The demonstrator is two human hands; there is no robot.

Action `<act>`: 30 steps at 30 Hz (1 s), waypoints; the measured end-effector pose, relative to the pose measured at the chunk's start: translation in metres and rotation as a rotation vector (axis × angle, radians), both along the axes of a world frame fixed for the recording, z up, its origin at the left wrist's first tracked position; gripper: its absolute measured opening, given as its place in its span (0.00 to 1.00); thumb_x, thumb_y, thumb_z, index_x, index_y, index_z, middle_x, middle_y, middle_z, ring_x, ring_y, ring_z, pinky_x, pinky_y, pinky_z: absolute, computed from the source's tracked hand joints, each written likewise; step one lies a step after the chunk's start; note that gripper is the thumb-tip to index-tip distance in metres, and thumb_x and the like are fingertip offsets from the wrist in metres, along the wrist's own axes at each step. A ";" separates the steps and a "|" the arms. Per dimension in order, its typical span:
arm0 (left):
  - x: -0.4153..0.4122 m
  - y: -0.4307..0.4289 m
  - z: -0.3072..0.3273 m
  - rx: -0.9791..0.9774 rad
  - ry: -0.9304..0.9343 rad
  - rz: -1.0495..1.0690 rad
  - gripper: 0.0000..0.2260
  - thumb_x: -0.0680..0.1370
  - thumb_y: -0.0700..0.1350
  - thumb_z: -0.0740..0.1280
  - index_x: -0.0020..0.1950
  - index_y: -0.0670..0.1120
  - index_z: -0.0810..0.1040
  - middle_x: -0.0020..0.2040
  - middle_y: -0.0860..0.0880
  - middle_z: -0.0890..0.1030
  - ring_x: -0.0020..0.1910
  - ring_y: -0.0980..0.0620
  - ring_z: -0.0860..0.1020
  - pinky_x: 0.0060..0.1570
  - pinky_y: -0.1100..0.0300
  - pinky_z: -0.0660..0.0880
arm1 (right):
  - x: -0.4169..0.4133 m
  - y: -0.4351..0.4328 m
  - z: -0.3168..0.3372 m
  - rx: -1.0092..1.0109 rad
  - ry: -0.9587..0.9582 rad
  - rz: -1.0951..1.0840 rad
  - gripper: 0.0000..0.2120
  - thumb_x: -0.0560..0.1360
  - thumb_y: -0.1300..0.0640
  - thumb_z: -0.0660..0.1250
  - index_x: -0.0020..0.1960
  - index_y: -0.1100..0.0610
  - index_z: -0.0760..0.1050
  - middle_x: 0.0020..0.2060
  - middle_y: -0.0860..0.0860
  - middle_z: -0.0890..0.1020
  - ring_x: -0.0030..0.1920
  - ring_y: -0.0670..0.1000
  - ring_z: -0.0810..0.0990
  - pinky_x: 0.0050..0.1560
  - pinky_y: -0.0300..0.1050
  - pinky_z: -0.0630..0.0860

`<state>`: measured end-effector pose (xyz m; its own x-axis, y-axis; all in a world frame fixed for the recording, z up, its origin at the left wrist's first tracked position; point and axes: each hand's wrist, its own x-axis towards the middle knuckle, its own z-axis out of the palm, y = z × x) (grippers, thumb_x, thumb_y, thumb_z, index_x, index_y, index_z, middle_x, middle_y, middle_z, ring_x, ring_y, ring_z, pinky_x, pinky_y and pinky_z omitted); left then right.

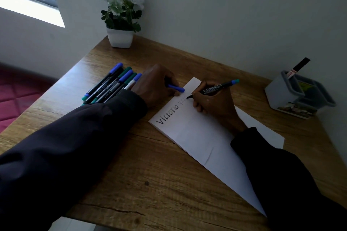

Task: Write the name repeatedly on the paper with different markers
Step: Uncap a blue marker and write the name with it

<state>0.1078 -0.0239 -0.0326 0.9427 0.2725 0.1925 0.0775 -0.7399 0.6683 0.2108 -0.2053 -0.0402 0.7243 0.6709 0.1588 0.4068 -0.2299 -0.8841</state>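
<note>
Now, spare markers (110,84) lie at ten o'clock; my left hand (155,84) pinches the blue cap (176,88) at the edge of the paper (197,137); at one o'clock my right hand (214,102) grips the marker (217,87), so I'd stroke slowly, evenly.

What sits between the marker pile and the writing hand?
In the head view, the left hand, pinching a blue cap, and a strip of paper lie between the marker pile and the right hand gripping a marker.

Wooden table (150,165), white paper (202,137), loose markers (110,86) (blue and green caps), potted plant (120,39), grey holder (287,95)
</note>
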 end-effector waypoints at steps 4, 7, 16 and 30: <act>-0.001 0.000 0.001 -0.009 0.002 0.003 0.06 0.74 0.44 0.74 0.50 0.47 0.83 0.47 0.54 0.80 0.42 0.61 0.77 0.37 0.71 0.72 | 0.000 0.001 -0.002 0.017 -0.003 0.003 0.04 0.76 0.64 0.71 0.45 0.65 0.79 0.32 0.56 0.83 0.27 0.50 0.80 0.27 0.36 0.74; -0.001 -0.001 0.001 -0.007 -0.003 0.004 0.06 0.74 0.43 0.74 0.50 0.47 0.83 0.47 0.54 0.80 0.42 0.62 0.77 0.38 0.71 0.72 | 0.001 0.001 -0.003 0.016 0.009 0.017 0.05 0.77 0.64 0.71 0.46 0.66 0.79 0.32 0.56 0.83 0.27 0.50 0.80 0.27 0.37 0.75; -0.001 -0.001 0.001 -0.015 -0.002 0.013 0.07 0.74 0.43 0.74 0.51 0.47 0.83 0.49 0.53 0.81 0.45 0.59 0.79 0.41 0.69 0.74 | 0.002 0.001 -0.003 0.024 0.000 -0.004 0.05 0.77 0.64 0.71 0.45 0.65 0.78 0.33 0.59 0.83 0.28 0.54 0.80 0.26 0.42 0.76; -0.001 -0.001 0.001 -0.016 0.001 0.013 0.07 0.74 0.44 0.75 0.51 0.47 0.83 0.49 0.53 0.82 0.43 0.61 0.77 0.38 0.70 0.73 | 0.002 0.001 -0.002 0.041 0.021 -0.030 0.05 0.78 0.65 0.69 0.46 0.68 0.77 0.33 0.58 0.83 0.28 0.51 0.81 0.26 0.41 0.77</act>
<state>0.1068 -0.0248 -0.0316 0.9393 0.2877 0.1872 0.0875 -0.7282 0.6798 0.2124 -0.2042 -0.0424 0.7475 0.6421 0.1704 0.3819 -0.2054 -0.9011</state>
